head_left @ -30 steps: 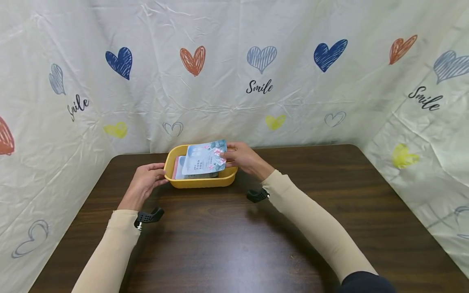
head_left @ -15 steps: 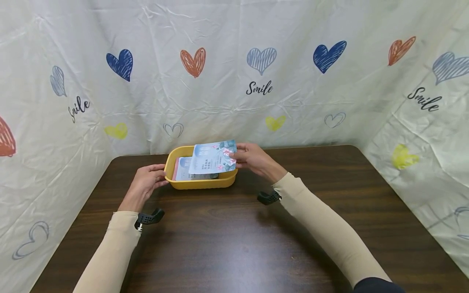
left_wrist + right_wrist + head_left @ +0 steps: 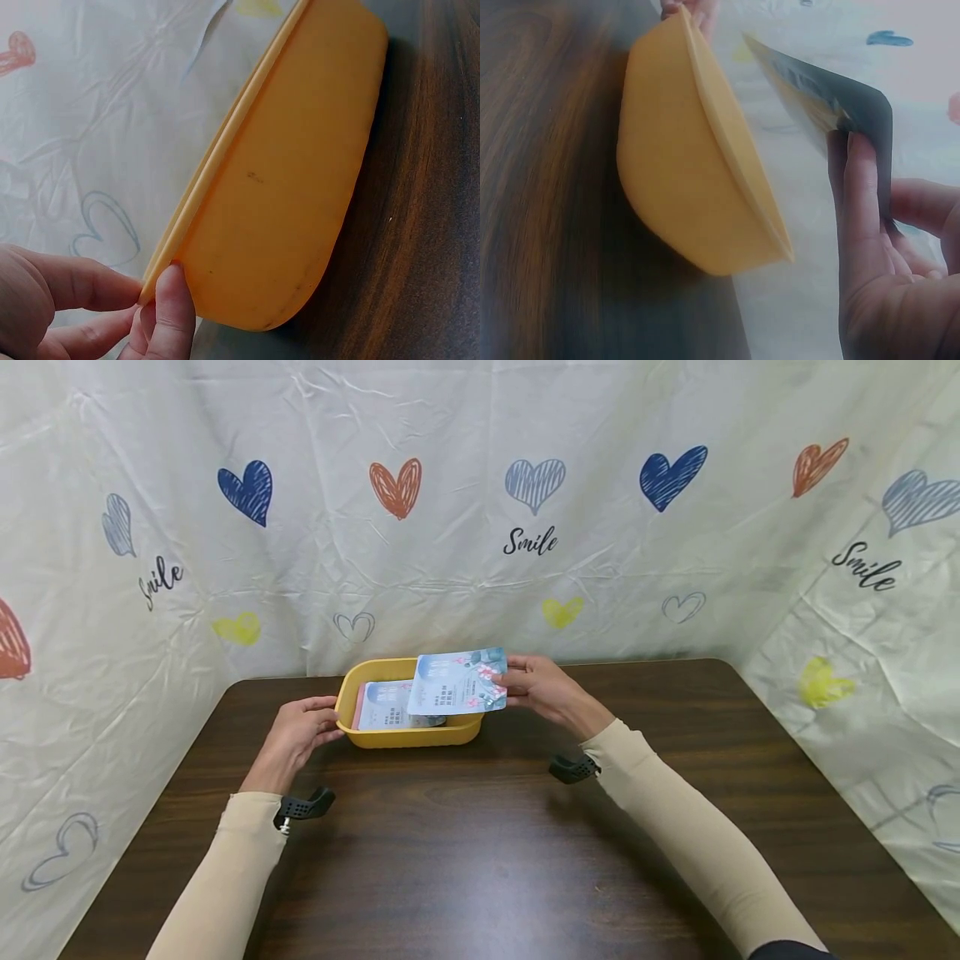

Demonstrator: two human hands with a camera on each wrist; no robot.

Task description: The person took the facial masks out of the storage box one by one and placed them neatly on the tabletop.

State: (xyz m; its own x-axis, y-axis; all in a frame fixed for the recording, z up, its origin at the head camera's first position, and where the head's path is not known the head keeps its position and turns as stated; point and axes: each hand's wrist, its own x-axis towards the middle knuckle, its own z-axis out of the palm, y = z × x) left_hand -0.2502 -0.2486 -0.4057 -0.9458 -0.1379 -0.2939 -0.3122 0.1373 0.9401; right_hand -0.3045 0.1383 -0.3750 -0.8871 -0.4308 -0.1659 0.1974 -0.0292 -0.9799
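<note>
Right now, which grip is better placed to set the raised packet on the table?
Likely the person's right grip: it pinches the raised packet by its right edge. The left grip pinches the yellow basket at its left end.

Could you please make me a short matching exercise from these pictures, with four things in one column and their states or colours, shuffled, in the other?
1. Left hand
2. Right hand
3. Yellow container
4. Table

A. Dark brown with a wood grain
B. Holds a floral packet
C. Has another packet lying inside
D. Pinches the container's rim

Right pairs: 1-D, 2-B, 3-C, 4-A.
</note>
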